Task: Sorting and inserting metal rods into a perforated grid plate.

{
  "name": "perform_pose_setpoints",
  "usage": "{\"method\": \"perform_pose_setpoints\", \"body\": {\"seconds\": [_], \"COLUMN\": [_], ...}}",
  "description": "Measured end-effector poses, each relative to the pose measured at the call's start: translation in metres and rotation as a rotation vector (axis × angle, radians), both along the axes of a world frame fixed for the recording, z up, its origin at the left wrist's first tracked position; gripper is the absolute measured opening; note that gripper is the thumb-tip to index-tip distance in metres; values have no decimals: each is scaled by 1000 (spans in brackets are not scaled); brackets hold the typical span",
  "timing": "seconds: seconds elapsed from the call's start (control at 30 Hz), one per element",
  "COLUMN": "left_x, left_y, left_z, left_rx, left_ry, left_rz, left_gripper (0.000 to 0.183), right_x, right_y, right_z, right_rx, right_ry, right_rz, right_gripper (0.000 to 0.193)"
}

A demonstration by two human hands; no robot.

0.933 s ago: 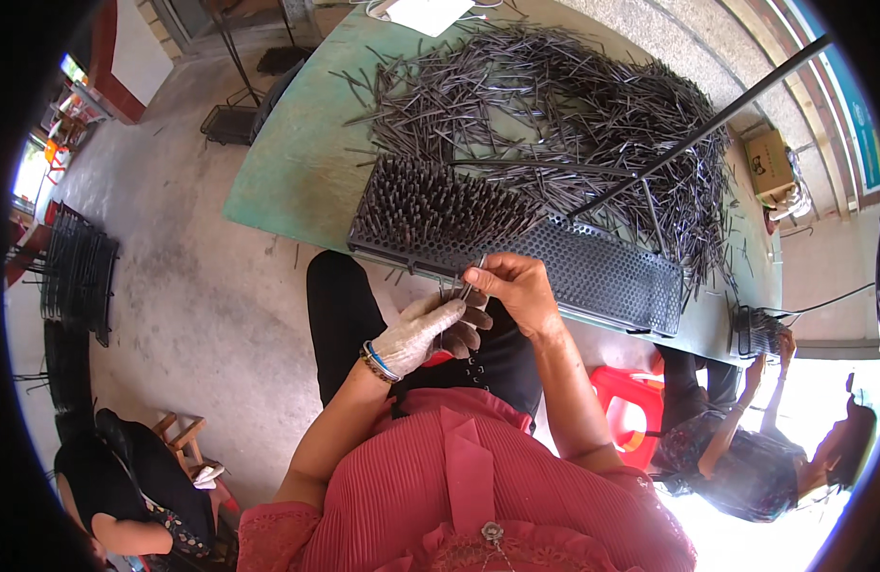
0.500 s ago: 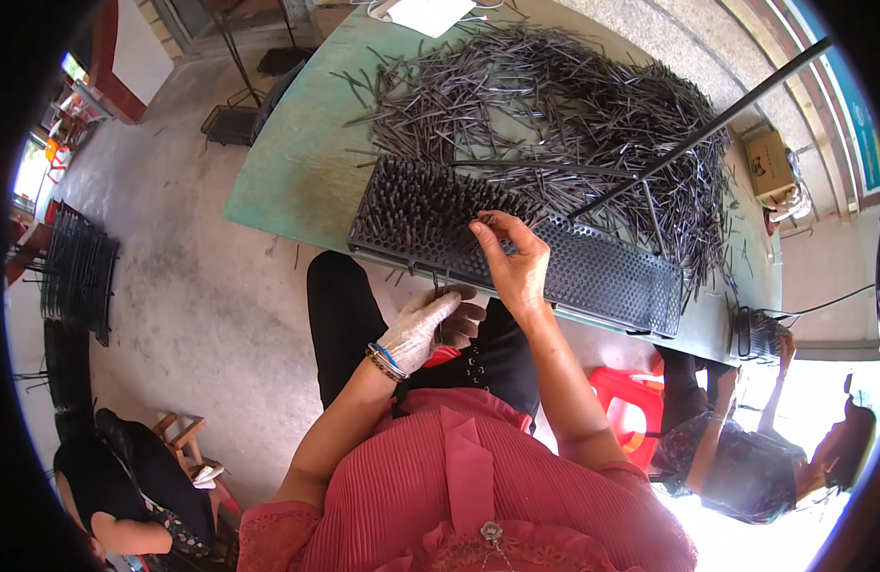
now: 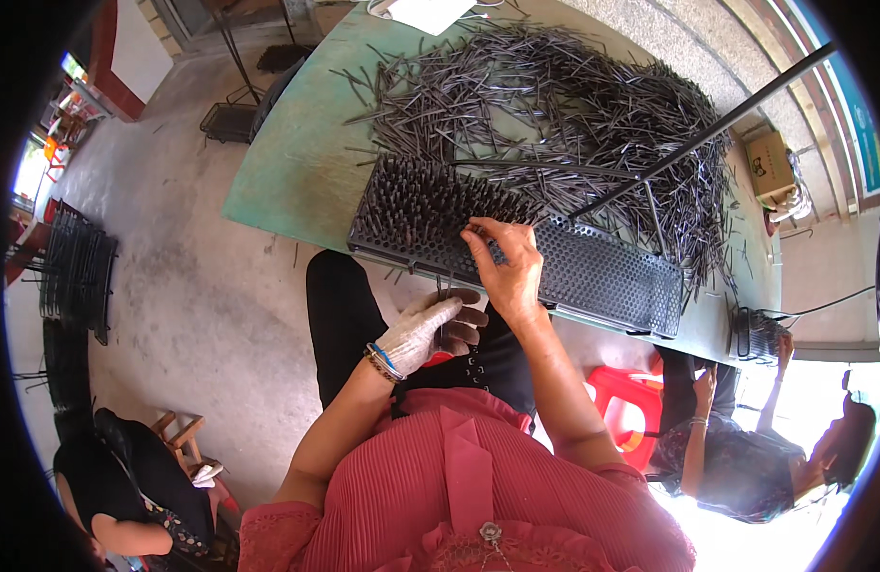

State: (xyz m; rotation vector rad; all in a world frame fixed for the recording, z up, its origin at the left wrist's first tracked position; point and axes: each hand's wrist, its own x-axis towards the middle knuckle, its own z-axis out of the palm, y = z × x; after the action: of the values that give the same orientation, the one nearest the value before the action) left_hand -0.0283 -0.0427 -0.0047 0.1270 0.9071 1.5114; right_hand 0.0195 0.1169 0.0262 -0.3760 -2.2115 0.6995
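A long black perforated metal rack (image 3: 607, 276) lies along the near edge of the green table. Thin dark sticks (image 3: 411, 205) stand upright in its holes, packed over the left part; the right part shows bare holes. My right hand (image 3: 509, 267), bare, is over the rack at the edge of the standing sticks. Its thumb and forefinger are pinched together, and what lies between them is too small to make out. Below the rack's front edge, my left hand (image 3: 429, 326) in a pale glove is closed around a few thin dark sticks, whose ends poke up past the fingers.
A large heap of loose dark sticks (image 3: 650, 124) covers the table (image 3: 297, 162) behind the rack. A slanting metal rod (image 3: 736, 114) crosses over the heap. A co-worker (image 3: 745, 458) sits at the right by a red stool (image 3: 626, 405); another person (image 3: 135, 477) is at lower left.
My right hand has dipped slightly toward the rack and left, its fingers drawn closer to the standing sticks. The left hand has barely moved.
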Motion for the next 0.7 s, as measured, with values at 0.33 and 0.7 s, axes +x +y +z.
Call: {"method": "perform_pose_setpoints", "body": {"seconds": [0.33,0.7], "left_x": [2,3], "left_y": [0,-1], "left_z": [-2,-9], "left_rx": [-29,51], "left_ry": [25,-9], "left_rz": [-7,21], "left_gripper": [32,33], "right_x": [-5,-4], "right_y": [3,1], "right_z": [-3,3], "right_rx": [184,241], "right_ry": [8,33], "right_rz": [151,136], "right_gripper": [23,23]}}
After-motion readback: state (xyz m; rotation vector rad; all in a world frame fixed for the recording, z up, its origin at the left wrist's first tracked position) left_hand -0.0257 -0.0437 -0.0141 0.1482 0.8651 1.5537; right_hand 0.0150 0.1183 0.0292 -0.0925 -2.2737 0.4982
